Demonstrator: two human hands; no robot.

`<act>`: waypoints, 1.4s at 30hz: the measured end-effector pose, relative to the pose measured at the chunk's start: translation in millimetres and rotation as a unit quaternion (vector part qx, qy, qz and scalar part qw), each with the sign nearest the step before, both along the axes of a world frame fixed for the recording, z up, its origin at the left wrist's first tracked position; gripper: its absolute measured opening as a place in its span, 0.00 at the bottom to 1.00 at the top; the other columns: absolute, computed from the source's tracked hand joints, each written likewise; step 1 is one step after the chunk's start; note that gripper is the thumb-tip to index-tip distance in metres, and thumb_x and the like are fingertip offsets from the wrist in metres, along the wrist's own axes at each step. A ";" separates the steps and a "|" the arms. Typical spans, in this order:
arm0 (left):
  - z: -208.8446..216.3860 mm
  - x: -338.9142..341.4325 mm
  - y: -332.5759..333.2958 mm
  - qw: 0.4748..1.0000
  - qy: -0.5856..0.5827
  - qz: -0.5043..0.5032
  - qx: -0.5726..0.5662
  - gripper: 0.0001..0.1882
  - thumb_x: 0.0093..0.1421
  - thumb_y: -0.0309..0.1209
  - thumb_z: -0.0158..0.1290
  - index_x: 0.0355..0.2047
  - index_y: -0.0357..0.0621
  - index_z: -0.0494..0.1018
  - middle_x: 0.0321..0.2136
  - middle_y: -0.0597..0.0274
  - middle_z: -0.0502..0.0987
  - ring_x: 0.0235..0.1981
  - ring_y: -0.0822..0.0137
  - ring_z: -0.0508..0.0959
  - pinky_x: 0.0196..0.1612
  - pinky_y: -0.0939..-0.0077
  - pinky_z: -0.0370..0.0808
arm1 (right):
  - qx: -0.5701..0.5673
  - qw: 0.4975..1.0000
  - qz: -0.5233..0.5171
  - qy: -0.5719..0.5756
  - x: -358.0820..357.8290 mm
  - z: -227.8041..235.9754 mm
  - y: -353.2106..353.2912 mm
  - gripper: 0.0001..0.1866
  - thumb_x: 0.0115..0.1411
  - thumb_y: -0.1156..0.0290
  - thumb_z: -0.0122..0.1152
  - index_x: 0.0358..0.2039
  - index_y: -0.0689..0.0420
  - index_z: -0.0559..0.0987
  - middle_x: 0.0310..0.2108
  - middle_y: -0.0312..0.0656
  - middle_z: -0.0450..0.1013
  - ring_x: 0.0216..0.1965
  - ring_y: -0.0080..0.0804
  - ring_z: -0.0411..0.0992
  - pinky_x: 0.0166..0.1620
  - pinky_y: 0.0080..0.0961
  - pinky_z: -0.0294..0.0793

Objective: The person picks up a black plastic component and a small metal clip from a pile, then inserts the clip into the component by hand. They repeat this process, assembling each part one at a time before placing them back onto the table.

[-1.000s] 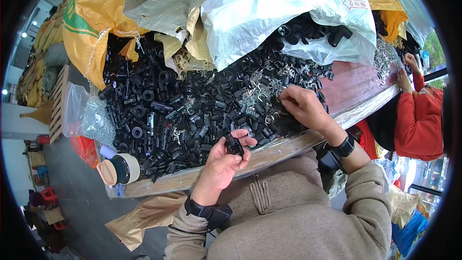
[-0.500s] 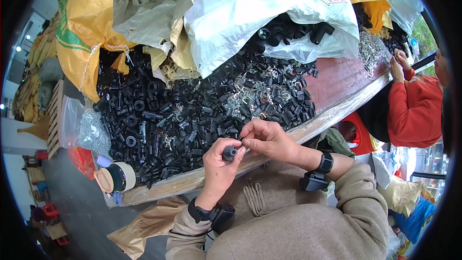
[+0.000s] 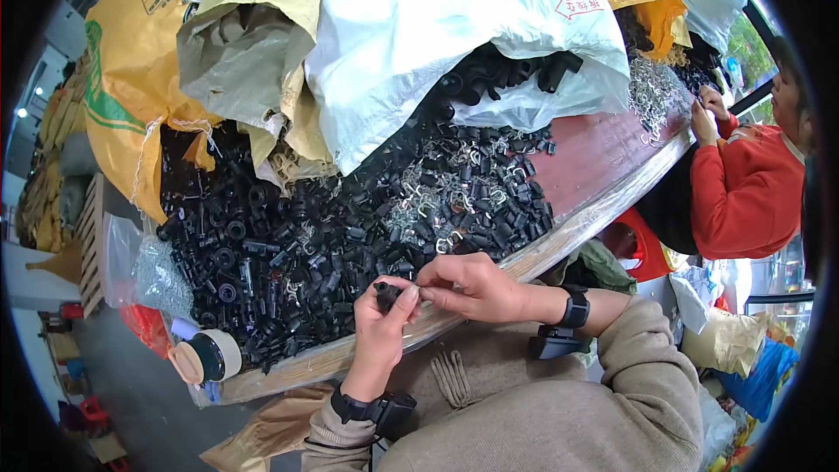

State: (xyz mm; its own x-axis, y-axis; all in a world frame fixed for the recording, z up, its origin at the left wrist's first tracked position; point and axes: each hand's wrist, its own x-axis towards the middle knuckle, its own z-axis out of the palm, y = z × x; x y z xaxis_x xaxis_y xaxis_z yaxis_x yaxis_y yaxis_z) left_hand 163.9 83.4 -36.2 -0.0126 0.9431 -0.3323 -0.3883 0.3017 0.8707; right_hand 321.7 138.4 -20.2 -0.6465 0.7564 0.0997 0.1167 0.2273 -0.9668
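My left hand (image 3: 377, 332) is closed round a black plastic fitting (image 3: 387, 296), whose dark end pokes up between thumb and fingers. Beside it, my right hand (image 3: 465, 287) pinches with thumb and forefinger at the side of that fitting; whatever lies between those fingertips is too small to make out. Both hands are held over the front wooden edge (image 3: 428, 322) of the table. Just beyond them spreads a heap of small black plastic parts (image 3: 350, 232), with metal hooks and clips (image 3: 428, 197) mixed in.
Behind the heap lie a white woven sack (image 3: 384, 44) spilling black elbow-shaped parts, and a yellow sack (image 3: 131, 79). At the left corner stands a jar-like container (image 3: 218, 356) near a bag of metal bits (image 3: 162, 275). A co-worker in a red top (image 3: 743, 188) sits at the right.
The view has shifted, so the scene sits a little further left. My left hand has turned the fitting from facing me to pointing more upward; the right hand stays close to it.
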 end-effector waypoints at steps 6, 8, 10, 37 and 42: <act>0.1 -2.5 -4.9 0.996 -0.064 -0.034 -0.043 0.05 0.51 0.27 0.50 0.26 0.38 0.67 0.20 0.65 0.69 0.20 0.76 0.68 0.21 0.85 0.63 | 0.134 0.991 0.005 -0.007 -0.5 -5.9 -5.4 0.04 0.51 0.77 0.52 0.28 0.61 0.69 0.22 0.42 0.66 0.23 0.34 0.68 0.25 0.25 0.66; 0.3 -5.5 -9.7 0.996 -0.071 -0.035 -0.049 0.05 0.52 0.27 0.50 0.27 0.38 0.68 0.20 0.66 0.69 0.20 0.77 0.68 0.21 0.85 0.63 | 0.139 0.990 0.015 -0.006 -1.8 -6.4 -9.7 0.04 0.51 0.77 0.52 0.28 0.61 0.69 0.22 0.42 0.66 0.23 0.35 0.68 0.25 0.25 0.66; 2.0 -9.3 -13.4 0.987 -0.135 -0.065 -0.056 0.09 0.52 0.27 0.49 0.33 0.37 0.67 0.23 0.65 0.70 0.22 0.75 0.68 0.23 0.85 0.64 | 0.113 0.994 -0.001 0.000 -3.5 -4.0 -14.1 0.04 0.50 0.77 0.52 0.28 0.61 0.69 0.21 0.41 0.66 0.22 0.35 0.67 0.24 0.24 0.65; -14.9 -16.5 -15.3 0.977 -0.132 -0.151 -0.067 0.20 0.59 0.34 0.42 0.49 0.38 0.59 0.36 0.65 0.69 0.33 0.76 0.70 0.34 0.84 0.67 | 0.314 0.940 0.026 -0.131 -14.3 -1.2 -7.2 0.08 0.35 0.76 0.59 0.20 0.56 0.71 0.35 0.38 0.64 0.41 0.36 0.62 0.39 0.32 0.56; -10.9 -15.0 -19.1 0.973 -0.127 -0.180 -0.062 0.20 0.58 0.34 0.42 0.49 0.38 0.59 0.36 0.64 0.69 0.33 0.76 0.70 0.35 0.83 0.67 | 0.294 0.947 0.020 -0.128 -11.1 3.4 -12.1 0.07 0.35 0.76 0.60 0.18 0.55 0.72 0.34 0.36 0.65 0.40 0.35 0.62 0.39 0.31 0.56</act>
State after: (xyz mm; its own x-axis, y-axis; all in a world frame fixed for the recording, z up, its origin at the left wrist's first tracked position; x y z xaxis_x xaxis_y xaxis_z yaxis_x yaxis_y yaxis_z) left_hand 148.9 64.4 -47.2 0.4092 0.8232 -0.3936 -0.4359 0.5554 0.7082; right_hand 310.5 126.3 -16.7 -0.7340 0.5930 0.3311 0.3102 0.7264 -0.6133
